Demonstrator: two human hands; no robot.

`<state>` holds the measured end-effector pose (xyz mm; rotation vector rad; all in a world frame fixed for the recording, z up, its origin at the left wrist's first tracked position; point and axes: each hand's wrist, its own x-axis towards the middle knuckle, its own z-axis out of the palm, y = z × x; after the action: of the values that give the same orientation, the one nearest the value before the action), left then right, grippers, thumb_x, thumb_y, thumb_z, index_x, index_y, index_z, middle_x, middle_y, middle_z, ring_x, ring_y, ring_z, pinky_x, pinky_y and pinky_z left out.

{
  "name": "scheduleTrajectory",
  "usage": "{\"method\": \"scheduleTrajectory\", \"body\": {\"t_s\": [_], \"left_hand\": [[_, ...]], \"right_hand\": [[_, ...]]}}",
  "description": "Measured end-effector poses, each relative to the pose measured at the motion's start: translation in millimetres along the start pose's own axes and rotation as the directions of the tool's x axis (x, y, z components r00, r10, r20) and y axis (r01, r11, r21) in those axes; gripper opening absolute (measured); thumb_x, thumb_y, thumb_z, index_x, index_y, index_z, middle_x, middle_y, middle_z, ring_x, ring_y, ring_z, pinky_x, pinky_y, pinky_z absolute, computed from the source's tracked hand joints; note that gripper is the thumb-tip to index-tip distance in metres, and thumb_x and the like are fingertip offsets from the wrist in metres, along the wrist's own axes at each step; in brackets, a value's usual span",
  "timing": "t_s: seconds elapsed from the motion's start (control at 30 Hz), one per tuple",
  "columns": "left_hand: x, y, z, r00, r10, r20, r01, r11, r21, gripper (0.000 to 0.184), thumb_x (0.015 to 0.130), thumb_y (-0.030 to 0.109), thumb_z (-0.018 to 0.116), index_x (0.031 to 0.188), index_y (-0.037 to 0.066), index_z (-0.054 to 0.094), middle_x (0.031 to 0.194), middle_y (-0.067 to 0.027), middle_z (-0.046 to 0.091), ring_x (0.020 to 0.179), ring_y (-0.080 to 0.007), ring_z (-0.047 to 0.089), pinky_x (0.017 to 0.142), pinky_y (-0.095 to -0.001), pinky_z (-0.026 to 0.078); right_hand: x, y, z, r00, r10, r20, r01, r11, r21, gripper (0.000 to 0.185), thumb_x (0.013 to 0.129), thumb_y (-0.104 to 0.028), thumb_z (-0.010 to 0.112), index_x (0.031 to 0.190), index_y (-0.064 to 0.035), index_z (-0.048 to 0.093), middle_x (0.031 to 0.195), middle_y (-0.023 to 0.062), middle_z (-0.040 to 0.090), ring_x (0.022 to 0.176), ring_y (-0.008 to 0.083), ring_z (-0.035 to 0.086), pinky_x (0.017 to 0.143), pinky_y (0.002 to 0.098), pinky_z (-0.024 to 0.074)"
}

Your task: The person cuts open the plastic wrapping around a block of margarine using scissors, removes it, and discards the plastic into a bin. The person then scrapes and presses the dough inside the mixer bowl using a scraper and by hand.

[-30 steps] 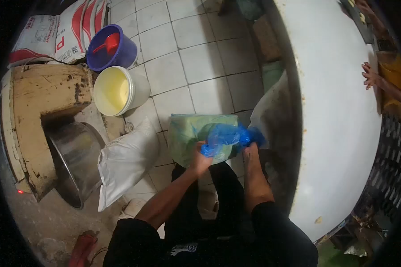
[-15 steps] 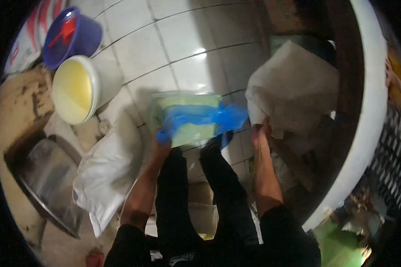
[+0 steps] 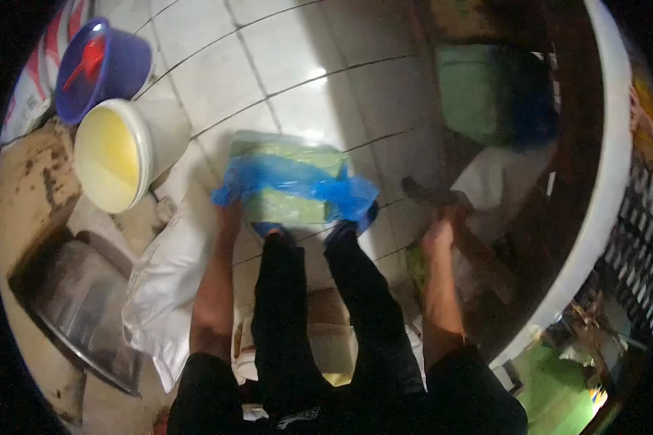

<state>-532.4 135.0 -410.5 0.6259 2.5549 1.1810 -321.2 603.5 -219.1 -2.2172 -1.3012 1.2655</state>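
My left hand (image 3: 228, 215) is closed on the left end of a thin blue plastic bag (image 3: 290, 177). The bag stretches across a pale green, clear-wrapped package (image 3: 286, 206) above the tiles by my feet. My right hand (image 3: 445, 230) is blurred, its fingers partly hidden, close to a dark curved object (image 3: 432, 194). Beyond it, a dim white sheet or sack (image 3: 497, 180) lies low on the right; whether my right hand touches it I cannot tell.
On the left stand a white bucket (image 3: 146, 148) with yellow inside, a purple tub (image 3: 123, 65) holding a red item, a full white sack (image 3: 168, 290) and a dark metal tray (image 3: 87, 304). A green container (image 3: 479, 90) and a white curved edge (image 3: 608, 145) are on the right.
The white sheet has dropped from beside my right hand toward the lower right, uncovering the green container. My left hand has shifted left with the blue bag. My right hand has moved slightly right.
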Motion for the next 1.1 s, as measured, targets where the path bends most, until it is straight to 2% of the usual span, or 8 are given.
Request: {"method": "scheduleTrajectory", "body": {"t_s": [0.03,0.13,0.3,0.43,0.53,0.6,0.83,1.1], "left_hand": [[0.3,-4.5,-10.9,0.978,0.204,-0.032,-0.199,0.972,0.127,0.019,0.095,0.016,0.052,0.107,0.002,0.054,0.093,-0.0121,0.059,0.084,-0.0257,0.057,0.073,-0.0399,0.046],[29.9,39.7,-17.5,0.855,-0.516,0.05,0.519,0.85,-0.088,0.013,0.094,0.011,0.051,0.103,0.003,0.058,0.089,-0.0093,0.06,0.081,-0.0257,0.057,0.072,-0.0401,0.046],[-1.0,-66.4,20.9,0.977,-0.212,0.006,0.211,0.974,0.083,0.012,0.09,0.006,0.052,0.091,0.002,0.063,0.08,-0.0079,0.062,0.075,-0.0214,0.057,0.068,-0.0372,0.046],[22.1,-10.1,5.9,0.911,-0.413,-0.004,0.403,0.893,-0.202,0.013,0.091,0.007,0.052,0.092,0.002,0.064,0.083,-0.0096,0.064,0.077,-0.0199,0.059,0.067,-0.036,0.046],[44.3,26.5,-9.8,0.982,-0.187,-0.022,0.187,0.982,-0.013,0.013,0.092,0.007,0.052,0.094,0.003,0.065,0.084,-0.009,0.064,0.076,-0.0196,0.058,0.067,-0.0351,0.046],[54.1,65.5,-26.7,0.923,-0.384,0.006,0.374,0.896,-0.237,0.017,0.094,0.011,0.053,0.105,0.002,0.062,0.094,-0.0092,0.064,0.083,-0.02,0.058,0.074,-0.0354,0.048],[39.6,76.2,-27.0,0.966,-0.259,-0.008,0.249,0.938,-0.241,0.023,0.089,0.014,0.062,0.11,0.002,0.063,0.097,-0.0123,0.067,0.086,-0.0235,0.061,0.077,-0.0375,0.049],[-39.2,177.6,3.2,0.866,-0.485,0.12,0.494,0.794,-0.356,0.039,0.088,0.027,0.064,0.124,0.011,0.059,0.098,-0.0147,0.068,0.091,-0.0313,0.065,0.081,-0.0401,0.051]], "right_hand": [[-19.7,32.1,13.6,0.963,-0.123,0.242,0.158,0.979,-0.131,0.066,0.095,-0.023,0.052,0.152,-0.0086,0.019,0.153,0.0168,0.029,0.136,0.0282,0.036,0.11,0.0431,0.0309],[-47.6,132.0,53.7,0.687,-0.336,0.644,0.553,0.817,-0.164,0.089,0.077,-0.002,0.071,0.149,-0.0052,0.018,0.141,0.0162,0.036,0.127,0.0282,0.042,0.107,0.0388,0.0351],[-40.5,154.9,123.8,0.184,-0.415,0.891,0.837,0.542,0.08,0.077,0.079,-0.018,0.073,0.142,-0.0045,0.032,0.141,0.0169,0.044,0.13,0.0285,0.043,0.106,0.0421,0.0376],[-73.0,138.8,180.5,0.134,-0.428,0.894,0.916,0.398,0.053,0.048,0.083,-0.012,0.068,0.124,0.0035,0.051,0.134,0.0229,0.046,0.128,0.0367,0.043,0.107,0.0417,0.0383],[-91.3,149.6,192.8,0.394,-0.456,0.798,0.877,0.445,-0.179,0.039,0.095,-0.022,0.055,0.124,0.0042,0.05,0.127,0.0199,0.052,0.121,0.0328,0.049,0.104,0.0408,0.0398],[-90.6,161.2,196.0,0.602,-0.204,0.772,0.369,0.929,-0.042,0.04,0.098,-0.029,0.049,0.123,0.0022,0.052,0.123,0.0166,0.055,0.115,0.0302,0.052,0.1,0.042,0.0414],[-42.7,122.3,140.0,0.519,0.272,0.81,-0.524,0.85,0.05,0.043,0.097,-0.045,0.05,0.119,-0.0078,0.055,0.111,0.0074,0.058,0.101,0.0244,0.057,0.093,0.0414,0.0454],[-78.0,42.9,41.3,0.681,0.084,0.728,0.102,0.973,-0.207,0.049,0.101,-0.038,0.042,0.128,-0.0002,0.056,0.118,0.0135,0.061,0.097,0.0272,0.062,0.083,0.0385,0.0507]]}}
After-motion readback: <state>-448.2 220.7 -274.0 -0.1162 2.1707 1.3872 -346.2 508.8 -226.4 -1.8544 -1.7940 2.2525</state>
